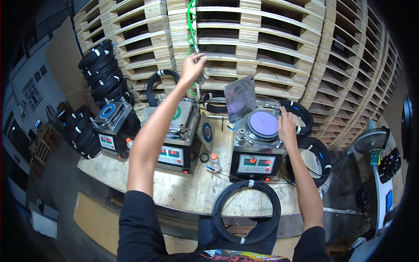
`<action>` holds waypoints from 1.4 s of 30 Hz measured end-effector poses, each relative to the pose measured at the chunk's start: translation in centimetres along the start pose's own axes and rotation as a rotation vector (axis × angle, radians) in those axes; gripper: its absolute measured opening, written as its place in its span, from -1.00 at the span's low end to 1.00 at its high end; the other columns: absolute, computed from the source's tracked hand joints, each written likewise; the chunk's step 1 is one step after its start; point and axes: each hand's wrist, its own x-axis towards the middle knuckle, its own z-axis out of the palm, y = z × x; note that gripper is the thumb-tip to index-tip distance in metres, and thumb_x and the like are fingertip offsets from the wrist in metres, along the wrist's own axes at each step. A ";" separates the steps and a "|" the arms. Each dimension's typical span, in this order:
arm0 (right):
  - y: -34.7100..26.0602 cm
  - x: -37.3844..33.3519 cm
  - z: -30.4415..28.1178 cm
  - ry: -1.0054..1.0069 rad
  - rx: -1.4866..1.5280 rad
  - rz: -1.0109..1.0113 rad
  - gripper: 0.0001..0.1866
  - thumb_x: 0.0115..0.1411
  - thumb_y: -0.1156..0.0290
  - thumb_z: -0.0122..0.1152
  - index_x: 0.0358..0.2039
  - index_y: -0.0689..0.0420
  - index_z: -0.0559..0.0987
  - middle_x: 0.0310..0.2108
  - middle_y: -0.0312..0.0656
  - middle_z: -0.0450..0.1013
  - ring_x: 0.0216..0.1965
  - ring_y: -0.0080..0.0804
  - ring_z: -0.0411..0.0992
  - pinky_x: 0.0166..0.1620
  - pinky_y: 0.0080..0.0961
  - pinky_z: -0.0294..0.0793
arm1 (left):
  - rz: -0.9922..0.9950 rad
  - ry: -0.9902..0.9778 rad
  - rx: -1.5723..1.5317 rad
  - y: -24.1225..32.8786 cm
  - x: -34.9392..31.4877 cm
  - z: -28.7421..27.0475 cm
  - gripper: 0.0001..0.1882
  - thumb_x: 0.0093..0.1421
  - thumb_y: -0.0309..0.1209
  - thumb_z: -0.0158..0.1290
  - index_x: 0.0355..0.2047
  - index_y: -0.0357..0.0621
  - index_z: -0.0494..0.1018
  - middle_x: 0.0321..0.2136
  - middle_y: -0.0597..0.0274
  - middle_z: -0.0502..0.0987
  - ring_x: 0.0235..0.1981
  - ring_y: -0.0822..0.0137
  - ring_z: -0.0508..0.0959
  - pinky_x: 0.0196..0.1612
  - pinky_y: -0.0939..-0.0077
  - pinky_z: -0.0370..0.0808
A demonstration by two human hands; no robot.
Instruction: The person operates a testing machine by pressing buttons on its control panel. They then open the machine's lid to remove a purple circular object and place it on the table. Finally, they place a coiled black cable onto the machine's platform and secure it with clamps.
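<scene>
**Pallet wall behind a crowded wooden surface**

Stacked pallets (279, 39) are filling the far side behind the surface (192, 187). Left hand (192, 67) is pinching a hanging green coiled hose (191, 26). Right hand (286, 126) is resting, fingers curled, on the right machine (257, 148); a black cable coil (246, 212) is lying near.

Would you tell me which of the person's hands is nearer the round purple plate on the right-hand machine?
Right. The right hand rests at the purple plate's right edge; the left hand is raised far up-left, at the green coiled hose.
</scene>
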 end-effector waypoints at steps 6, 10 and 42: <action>1.0 0.7 -0.5 -0.114 0.180 -0.039 -0.50 0.37 0.09 0.08 0.24 -0.01 0.39 -0.14 0.14 0.46 -0.06 0.15 0.44 0.04 -0.09 0.42 | -0.085 -0.498 -0.332 11.1 -5.2 -2.4 -0.57 0.42 -0.15 0.00 0.15 -0.11 0.51 0.17 0.24 0.46 0.09 0.25 0.49 0.15 0.27 0.54; -5.0 3.1 -4.2 -0.456 0.586 -0.025 -0.24 0.29 -0.11 0.20 0.33 0.10 0.30 0.12 0.10 0.44 0.13 -0.08 0.43 0.17 -0.26 0.39 | -0.026 -0.657 -0.235 14.0 -10.5 -1.0 -0.55 0.41 -0.09 0.01 0.14 -0.09 0.52 0.09 0.20 0.54 0.08 0.39 0.53 0.26 0.37 0.43; -1.3 4.9 -6.7 -0.398 0.921 0.260 -0.57 0.19 0.61 -0.04 0.08 0.09 0.47 -0.40 -0.25 0.50 -0.37 -0.56 0.48 -0.25 -0.58 0.51 | -0.220 0.323 -0.051 2.8 -22.2 17.2 -0.55 0.16 -0.54 0.03 0.09 -0.27 0.48 0.05 -0.18 0.47 0.10 -0.07 0.49 0.19 0.22 0.37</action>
